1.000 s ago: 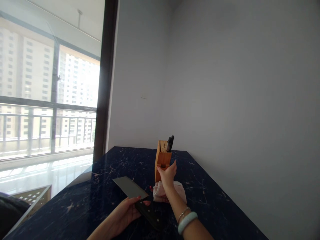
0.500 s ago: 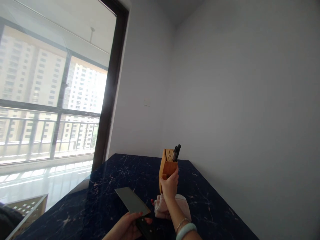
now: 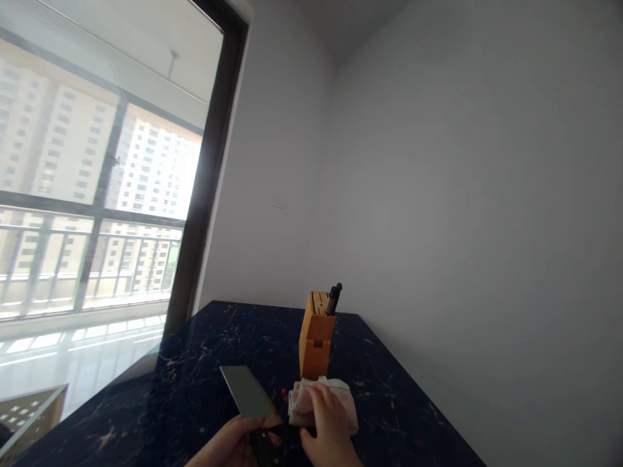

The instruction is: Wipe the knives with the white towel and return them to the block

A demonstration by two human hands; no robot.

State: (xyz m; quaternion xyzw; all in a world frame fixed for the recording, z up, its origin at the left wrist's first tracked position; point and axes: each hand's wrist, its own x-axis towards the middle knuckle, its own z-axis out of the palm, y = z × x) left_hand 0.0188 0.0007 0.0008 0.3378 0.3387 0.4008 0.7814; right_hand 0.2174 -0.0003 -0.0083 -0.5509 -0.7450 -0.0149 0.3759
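My left hand [image 3: 238, 444] is closed around the black handle [image 3: 265, 446] of a cleaver [image 3: 250, 395], whose broad grey blade points away to the upper left over the table. On a folded pink-and-white towel [image 3: 344, 403] lie the fingers of my right hand [image 3: 326, 418], bent, with the thumb spread apart from them. Just behind the towel, a wooden knife block [image 3: 315, 357] stands upright. Black handles [image 3: 333, 299] stick out of the right side of its slotted top.
The dark blue marbled table [image 3: 233, 340] reaches back towards the grey walls. Beside the towel lies a small red item [image 3: 285, 393], too small to name. A perforated light-coloured chair or frame [image 3: 36, 415] stands at lower left, near the large window [image 3: 111, 194].
My right hand has let go of the knife block and come down and back onto the towel. My left hand keeps hold of the cleaver. The view has shifted slightly right.
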